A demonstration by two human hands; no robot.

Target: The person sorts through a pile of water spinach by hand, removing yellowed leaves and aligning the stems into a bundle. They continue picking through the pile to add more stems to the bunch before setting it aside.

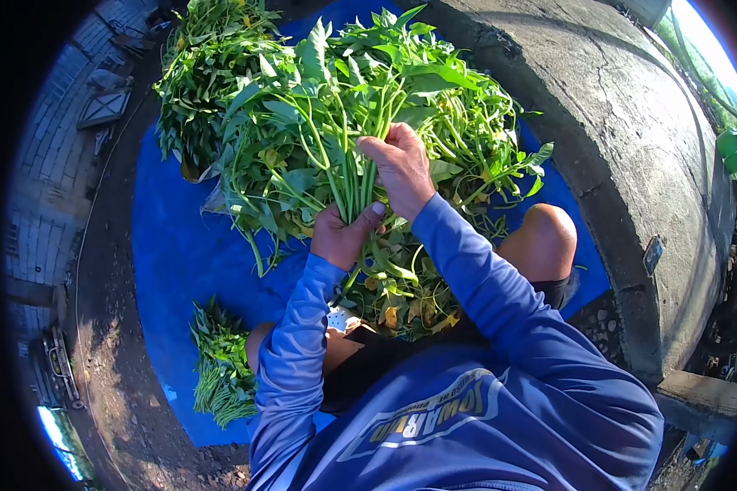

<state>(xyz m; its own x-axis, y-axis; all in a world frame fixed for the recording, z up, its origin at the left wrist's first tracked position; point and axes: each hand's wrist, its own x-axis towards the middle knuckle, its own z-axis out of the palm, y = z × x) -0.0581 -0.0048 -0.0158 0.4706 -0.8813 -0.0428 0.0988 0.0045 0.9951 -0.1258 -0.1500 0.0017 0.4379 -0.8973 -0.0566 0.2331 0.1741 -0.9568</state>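
Observation:
A bunch of water spinach (354, 186) stands upright in my hands, its leaves fanning out above. My left hand (344, 236) is wrapped around the lower stems, thumb across the front. Higher up, my right hand (401, 168) is closed on stems at the right side of the bunch, with the fingers partly hidden. Behind it spreads a large heap of loose water spinach (475, 123), stems and leaves tangled. Below my hands, between my legs, lie loose stems and leaves (397, 307), some of them yellow.
A blue tarp (184, 266) lies under the greens. At its left sits a small pile of greens (221, 368), stems toward me. Darker leafy greens (192, 123) are heaped at the far left. A raised concrete slab (622, 106) borders the right, near my bent knee (544, 237).

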